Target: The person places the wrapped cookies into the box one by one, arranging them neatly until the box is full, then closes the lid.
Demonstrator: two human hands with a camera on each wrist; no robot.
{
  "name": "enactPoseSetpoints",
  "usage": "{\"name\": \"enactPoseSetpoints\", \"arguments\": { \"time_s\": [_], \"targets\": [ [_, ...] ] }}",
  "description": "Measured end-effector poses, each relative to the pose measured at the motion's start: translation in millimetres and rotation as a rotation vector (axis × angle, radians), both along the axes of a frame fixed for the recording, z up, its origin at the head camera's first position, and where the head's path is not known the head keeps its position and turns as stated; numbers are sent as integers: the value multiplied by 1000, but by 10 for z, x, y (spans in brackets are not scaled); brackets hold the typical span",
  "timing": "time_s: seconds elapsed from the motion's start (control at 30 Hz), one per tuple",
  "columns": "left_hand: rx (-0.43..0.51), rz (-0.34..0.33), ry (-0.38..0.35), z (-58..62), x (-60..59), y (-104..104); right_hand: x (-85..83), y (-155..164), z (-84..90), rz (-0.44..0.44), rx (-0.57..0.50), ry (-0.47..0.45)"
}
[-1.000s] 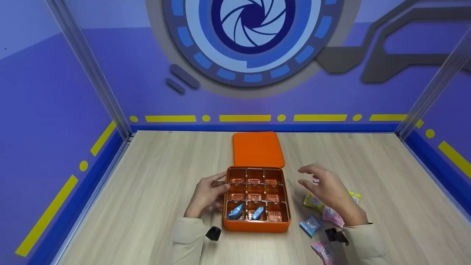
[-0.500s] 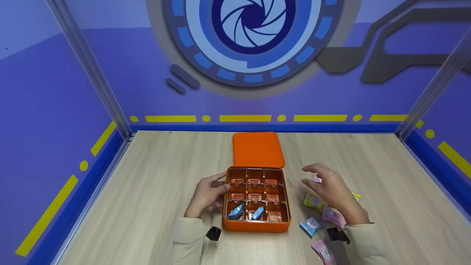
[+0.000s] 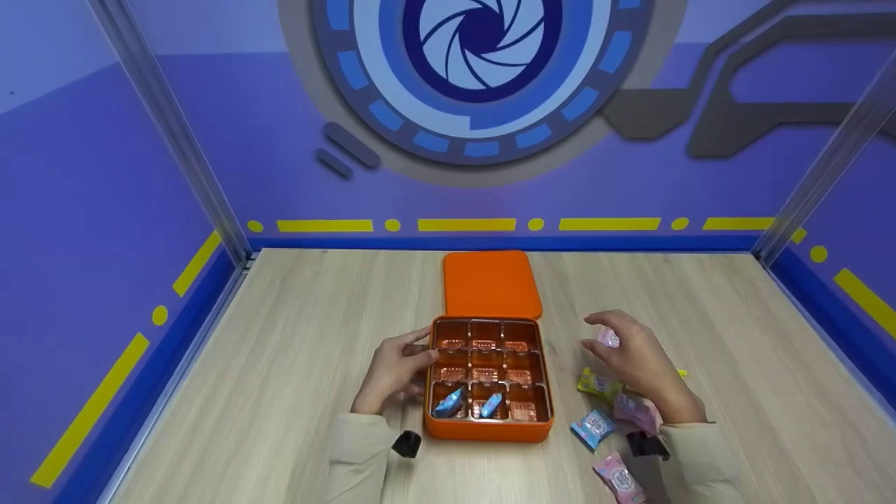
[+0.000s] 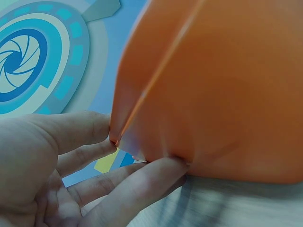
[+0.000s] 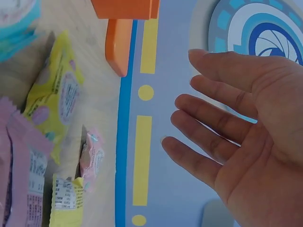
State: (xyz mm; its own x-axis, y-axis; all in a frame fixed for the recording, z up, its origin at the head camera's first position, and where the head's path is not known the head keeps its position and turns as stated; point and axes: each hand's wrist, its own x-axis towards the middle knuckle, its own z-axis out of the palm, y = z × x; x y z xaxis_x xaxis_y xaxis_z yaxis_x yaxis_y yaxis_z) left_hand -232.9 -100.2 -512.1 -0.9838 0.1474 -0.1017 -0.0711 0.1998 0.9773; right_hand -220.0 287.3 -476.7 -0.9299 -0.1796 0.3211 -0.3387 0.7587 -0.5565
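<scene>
From the head view I see my left hand (image 3: pixel 395 371) resting with straight fingers against the left wall of the square orange tin box (image 3: pixel 488 428) with its nine-cell copper-coloured tray, two blue-wrapped sweets (image 3: pixel 450 401) lying in the near row; the flat orange lid (image 3: pixel 491 283) lies on the wooden counter (image 3: pixel 294 350) just behind the box. My right hand (image 3: pixel 633 357) hovers, fingers relaxed and holding nothing, over the small pink-wrapped sweet (image 3: pixel 607 339) to the right of the box. In the left wrist view the fingertips (image 4: pixel 163 168) only touch the box's wall, so I judge a nudge could slide it. In the right wrist view the open hand (image 5: pixel 236 127) is well apart from the pink sweet (image 5: pixel 92 158), with a yellow packet (image 5: pixel 61 101) just beside it; I judge a loose pinch could catch the wrong wrapper or scatter the pile.
</scene>
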Motion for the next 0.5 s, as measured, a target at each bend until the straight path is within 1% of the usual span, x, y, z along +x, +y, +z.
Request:
{"name": "enactPoseSetpoints", "arguments": {
  "time_s": [0.33,0.5],
  "targets": [
    [6,-6,18,1,9,-1,-3,89,-30,-45,-13,-71],
    [-4,-3,22,4,13,-1,-14,165,-67,-43,-46,-63]
  ]
}}
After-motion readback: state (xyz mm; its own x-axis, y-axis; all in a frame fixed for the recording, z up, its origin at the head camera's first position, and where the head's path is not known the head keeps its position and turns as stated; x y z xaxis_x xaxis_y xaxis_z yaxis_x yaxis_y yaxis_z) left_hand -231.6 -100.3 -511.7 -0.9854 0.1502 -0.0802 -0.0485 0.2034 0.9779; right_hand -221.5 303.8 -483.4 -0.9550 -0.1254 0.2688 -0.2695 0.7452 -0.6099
